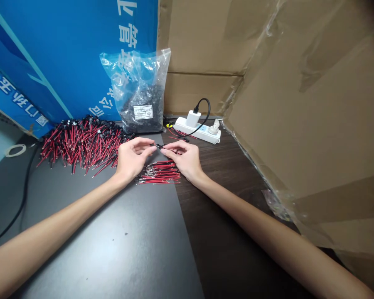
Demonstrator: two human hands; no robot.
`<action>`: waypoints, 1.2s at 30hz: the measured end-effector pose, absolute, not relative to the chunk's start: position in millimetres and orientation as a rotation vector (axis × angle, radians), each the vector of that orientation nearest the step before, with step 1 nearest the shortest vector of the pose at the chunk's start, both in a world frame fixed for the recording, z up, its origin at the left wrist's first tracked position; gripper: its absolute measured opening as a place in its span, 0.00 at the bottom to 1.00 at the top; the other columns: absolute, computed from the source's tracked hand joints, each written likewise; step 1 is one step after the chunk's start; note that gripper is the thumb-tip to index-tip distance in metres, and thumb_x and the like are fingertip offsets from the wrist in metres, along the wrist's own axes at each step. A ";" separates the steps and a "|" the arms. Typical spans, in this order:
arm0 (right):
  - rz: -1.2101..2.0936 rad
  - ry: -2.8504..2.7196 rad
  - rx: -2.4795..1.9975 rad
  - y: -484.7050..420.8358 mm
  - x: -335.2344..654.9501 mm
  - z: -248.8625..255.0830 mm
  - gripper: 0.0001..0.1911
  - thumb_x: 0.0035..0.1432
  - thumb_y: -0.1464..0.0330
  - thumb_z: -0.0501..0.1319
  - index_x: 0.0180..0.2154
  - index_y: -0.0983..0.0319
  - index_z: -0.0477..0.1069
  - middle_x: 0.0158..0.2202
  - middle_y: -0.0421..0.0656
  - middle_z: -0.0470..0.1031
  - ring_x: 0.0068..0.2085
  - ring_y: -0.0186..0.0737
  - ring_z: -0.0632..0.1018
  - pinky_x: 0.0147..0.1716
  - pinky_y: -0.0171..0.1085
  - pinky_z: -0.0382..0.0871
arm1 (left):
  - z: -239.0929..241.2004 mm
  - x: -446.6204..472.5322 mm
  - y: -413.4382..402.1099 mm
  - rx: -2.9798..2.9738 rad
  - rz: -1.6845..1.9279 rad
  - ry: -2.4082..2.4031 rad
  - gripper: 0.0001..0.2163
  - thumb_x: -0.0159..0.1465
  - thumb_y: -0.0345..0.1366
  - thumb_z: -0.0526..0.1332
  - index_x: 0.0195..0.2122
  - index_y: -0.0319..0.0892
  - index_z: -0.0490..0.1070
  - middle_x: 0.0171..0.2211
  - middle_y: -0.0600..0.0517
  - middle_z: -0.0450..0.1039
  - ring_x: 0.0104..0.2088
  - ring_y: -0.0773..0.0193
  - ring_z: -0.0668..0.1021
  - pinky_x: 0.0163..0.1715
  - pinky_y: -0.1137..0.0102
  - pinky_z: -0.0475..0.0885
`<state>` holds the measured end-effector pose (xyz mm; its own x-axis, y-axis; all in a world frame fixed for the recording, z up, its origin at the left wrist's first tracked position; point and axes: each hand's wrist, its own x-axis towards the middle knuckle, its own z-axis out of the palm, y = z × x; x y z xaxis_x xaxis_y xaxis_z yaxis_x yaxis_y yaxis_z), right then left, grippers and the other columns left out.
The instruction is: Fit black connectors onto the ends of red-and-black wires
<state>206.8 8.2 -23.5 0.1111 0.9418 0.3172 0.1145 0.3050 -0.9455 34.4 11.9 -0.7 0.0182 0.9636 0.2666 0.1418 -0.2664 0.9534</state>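
My left hand (131,158) is closed in a pinch on a small black plastic connector (158,145). Fingertips of my right hand (185,160) meet its other side, pinched on thin wires that are mostly hidden behind the fingers. Just below both hands lies a flat bundle of short red and black wires (162,172) with bare metal ends. To the left of my left hand is a large heap of red and black wires with black connectors (84,143). Which wire enters the connector is too small to tell.
A clear plastic bag of black connectors (143,104) stands behind my hands. Right of it is a white power strip (202,132) with a charger and black cable. Cardboard walls (324,124) and a blue panel (59,54) enclose the table. A black cord (25,191) runs along the left.
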 end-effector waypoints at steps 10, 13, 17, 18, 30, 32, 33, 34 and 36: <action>0.692 -1.333 -1.078 0.6 206.0 -14.1 0.02 0.48 0.68 0.73 0.28 0.60 0.82 0.29 0.42 0.79 0.30 0.37 0.75 0.31 0.39 0.69 | 1.4 35.1 8.1 1.561 1.324 1.183 0.12 0.51 0.39 0.73 0.34 0.39 0.79 0.35 0.46 0.82 0.34 0.58 0.83 0.40 0.63 0.80; 0.691 -1.334 -1.082 -0.3 205.3 -13.5 0.02 0.49 0.68 0.73 0.28 0.59 0.82 0.30 0.42 0.79 0.32 0.38 0.76 0.31 0.40 0.70 | 1.2 35.7 7.6 1.558 1.357 1.194 0.12 0.51 0.39 0.73 0.34 0.39 0.79 0.36 0.46 0.82 0.34 0.58 0.83 0.41 0.62 0.80; 0.686 -1.358 -1.099 0.3 206.0 -14.6 0.03 0.49 0.67 0.73 0.29 0.59 0.82 0.30 0.43 0.79 0.31 0.38 0.75 0.31 0.39 0.69 | 1.0 36.1 7.2 1.564 1.370 1.179 0.12 0.50 0.39 0.73 0.34 0.39 0.79 0.35 0.47 0.82 0.34 0.58 0.83 0.41 0.63 0.80; 0.690 -1.361 -1.094 0.6 206.3 -15.0 0.03 0.49 0.67 0.73 0.29 0.59 0.82 0.30 0.43 0.79 0.31 0.38 0.75 0.31 0.39 0.69 | 1.1 36.1 7.1 1.566 1.368 1.169 0.12 0.50 0.39 0.73 0.34 0.39 0.79 0.35 0.47 0.82 0.34 0.58 0.83 0.42 0.63 0.79; 0.765 -1.364 -1.074 2.5 207.8 -16.9 0.04 0.48 0.67 0.73 0.29 0.59 0.83 0.29 0.41 0.78 0.30 0.37 0.73 0.31 0.39 0.68 | 4.0 34.8 7.5 1.702 1.322 1.222 0.09 0.54 0.38 0.70 0.34 0.40 0.81 0.34 0.48 0.83 0.32 0.61 0.81 0.38 0.66 0.77; 0.779 -1.370 -1.086 2.8 208.0 -16.8 0.04 0.48 0.66 0.73 0.29 0.59 0.83 0.29 0.41 0.78 0.30 0.37 0.73 0.31 0.39 0.68 | 4.4 34.3 7.8 1.738 1.321 1.248 0.08 0.54 0.38 0.70 0.34 0.41 0.81 0.34 0.49 0.83 0.31 0.62 0.80 0.36 0.66 0.77; 0.785 -1.374 -1.094 3.0 208.1 -16.8 0.04 0.48 0.66 0.73 0.29 0.59 0.83 0.29 0.41 0.78 0.30 0.36 0.72 0.31 0.39 0.68 | 4.6 34.0 8.0 1.750 1.320 1.256 0.08 0.55 0.38 0.70 0.34 0.41 0.81 0.34 0.50 0.83 0.31 0.62 0.80 0.36 0.67 0.76; 0.790 -1.378 -1.099 3.2 208.2 -16.9 0.04 0.48 0.66 0.73 0.29 0.59 0.83 0.29 0.41 0.78 0.29 0.36 0.72 0.31 0.39 0.68 | 4.7 33.8 8.1 1.758 1.319 1.259 0.08 0.55 0.37 0.70 0.34 0.42 0.82 0.34 0.50 0.83 0.31 0.62 0.80 0.36 0.67 0.76; 0.794 -1.379 -1.097 3.7 208.5 -17.4 0.04 0.48 0.66 0.73 0.29 0.59 0.83 0.29 0.41 0.78 0.29 0.36 0.72 0.31 0.39 0.68 | 5.2 33.3 8.3 1.784 1.323 1.254 0.07 0.55 0.37 0.70 0.34 0.42 0.82 0.34 0.50 0.82 0.32 0.62 0.80 0.35 0.68 0.75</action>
<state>208.5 3.7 -17.4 0.0817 0.9328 0.3511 0.1646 0.3348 -0.9278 33.3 8.3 5.2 0.0649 0.9184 0.3904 0.3405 -0.3881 0.8564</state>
